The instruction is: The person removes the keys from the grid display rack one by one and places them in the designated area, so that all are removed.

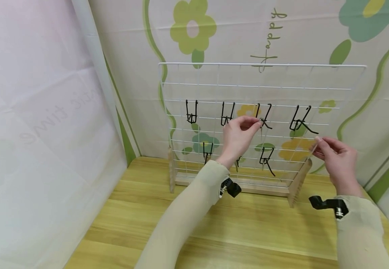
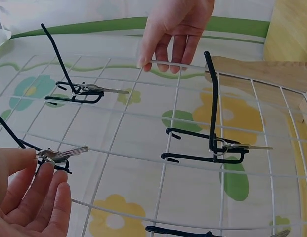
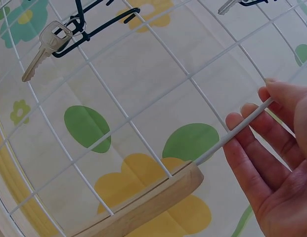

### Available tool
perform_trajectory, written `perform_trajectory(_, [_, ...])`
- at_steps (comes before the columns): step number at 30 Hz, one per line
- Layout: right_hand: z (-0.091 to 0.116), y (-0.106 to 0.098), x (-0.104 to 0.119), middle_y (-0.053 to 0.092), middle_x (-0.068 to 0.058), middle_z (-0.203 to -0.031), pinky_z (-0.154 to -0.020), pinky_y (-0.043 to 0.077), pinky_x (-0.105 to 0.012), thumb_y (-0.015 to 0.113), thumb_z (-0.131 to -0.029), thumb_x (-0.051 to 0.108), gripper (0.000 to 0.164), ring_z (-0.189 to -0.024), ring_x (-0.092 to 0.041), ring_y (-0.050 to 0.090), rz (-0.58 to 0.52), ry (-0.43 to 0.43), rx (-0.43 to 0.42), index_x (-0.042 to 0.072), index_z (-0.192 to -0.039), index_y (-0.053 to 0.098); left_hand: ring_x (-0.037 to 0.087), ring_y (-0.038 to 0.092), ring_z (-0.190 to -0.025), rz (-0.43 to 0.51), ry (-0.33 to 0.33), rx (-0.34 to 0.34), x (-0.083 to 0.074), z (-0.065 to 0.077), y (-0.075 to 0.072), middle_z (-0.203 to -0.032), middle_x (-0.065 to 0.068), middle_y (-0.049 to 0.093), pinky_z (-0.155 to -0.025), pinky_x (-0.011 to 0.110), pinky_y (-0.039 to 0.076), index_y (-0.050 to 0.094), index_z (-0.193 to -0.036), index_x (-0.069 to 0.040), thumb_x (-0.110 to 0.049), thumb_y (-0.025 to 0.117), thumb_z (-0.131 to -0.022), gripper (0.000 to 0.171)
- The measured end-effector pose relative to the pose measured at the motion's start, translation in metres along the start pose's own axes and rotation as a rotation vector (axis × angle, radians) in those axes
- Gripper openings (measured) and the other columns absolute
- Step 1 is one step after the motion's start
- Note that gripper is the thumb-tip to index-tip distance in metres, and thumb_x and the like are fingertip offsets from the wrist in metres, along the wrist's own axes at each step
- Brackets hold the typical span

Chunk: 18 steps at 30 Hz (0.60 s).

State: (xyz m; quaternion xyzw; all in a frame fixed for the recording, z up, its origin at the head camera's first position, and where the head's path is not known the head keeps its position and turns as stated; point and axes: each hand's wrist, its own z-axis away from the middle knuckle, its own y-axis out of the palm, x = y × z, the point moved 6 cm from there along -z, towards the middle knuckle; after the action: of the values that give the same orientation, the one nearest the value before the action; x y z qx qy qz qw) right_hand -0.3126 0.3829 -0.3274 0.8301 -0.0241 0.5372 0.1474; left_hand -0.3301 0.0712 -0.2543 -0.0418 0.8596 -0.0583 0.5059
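A white wire grid [image 1: 262,64] stands upright in a wooden base, with black hooks on it in two rows. My left hand [image 1: 239,135] is at the third hook [image 1: 267,118] of the upper row. In the left wrist view its thumb and fingers pinch a small silver key [image 2: 71,154] by its head end, right at that hook. My right hand [image 1: 342,160] holds the grid's right edge wire [image 3: 252,114], thumb on one side and fingers on the other, just above the wooden side foot [image 3: 185,180].
Silver keys hang from other hooks, such as one key [image 3: 44,47] in the right wrist view. My left forearm [image 1: 187,209] partly hides the lower hooks. The base stands on a wooden table [image 1: 140,224], before a flower-patterned cloth [image 1: 127,74].
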Motion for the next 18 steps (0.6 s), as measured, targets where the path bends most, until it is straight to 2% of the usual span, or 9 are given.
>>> perform_trajectory(7, [0.0,-0.001,-0.001,0.076,-0.009,-0.088,-0.072,0.059,-0.027,0.076,-0.093,0.012,0.035,-0.076,-0.016,0.075,0.009,0.005,0.0,-0.011,-0.119,0.068,0.001,0.063,-0.078,-0.032,0.005,0.019,-0.003,0.003,0.0,-0.086,-0.013,0.068,-0.07,0.017,0.053,0.075,-0.103,-0.013,-0.023,0.072,-0.098,0.011])
perform_trajectory(12, [0.0,-0.001,-0.001,0.075,-0.01,-0.086,-0.072,0.059,-0.028,0.075,-0.093,0.011,0.035,-0.076,-0.017,0.075,0.002,0.002,0.0,-0.012,-0.118,0.067,0.003,0.063,-0.078,-0.024,0.017,0.055,-0.008,0.006,0.003,-0.088,-0.008,0.068,-0.071,0.017,0.053,0.072,-0.105,-0.01,-0.019,0.069,-0.101,0.011])
perform_trajectory(18, [0.0,-0.001,-0.001,0.075,-0.009,-0.087,-0.072,0.059,-0.027,0.075,-0.093,0.011,0.03,-0.076,-0.016,0.075,0.003,0.0,-0.002,-0.008,-0.115,0.07,0.006,0.064,-0.081,-0.001,0.056,0.067,-0.013,0.008,0.002,-0.092,-0.004,0.069,-0.073,0.016,0.054,0.068,-0.106,-0.007,-0.015,0.066,-0.102,0.009])
